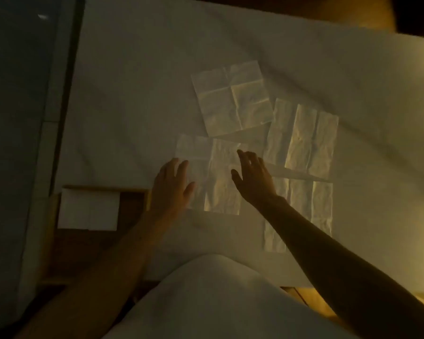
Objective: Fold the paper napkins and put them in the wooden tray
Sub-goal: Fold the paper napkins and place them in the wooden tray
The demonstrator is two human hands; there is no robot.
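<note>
Several paper napkins lie on a white sheet in dim light. The nearest napkin (219,182) is partly folded and lies between my hands. My left hand (170,185) rests flat at its left edge with fingers spread. My right hand (253,178) hovers over its right side, fingers apart, holding nothing. An unfolded square napkin (233,99) lies farther back. Two more napkins lie to the right, one (309,140) behind the other (304,209), which my right forearm partly covers. The wooden tray (132,204) sits at the lower left with a folded white napkin (90,209) in it.
The white sheet (137,94) is wrinkled and covers the whole work surface. A dark wall or panel (15,118) runs down the left side. A white rounded shape (218,297), likely my clothing, fills the bottom centre. Warm light falls from the right.
</note>
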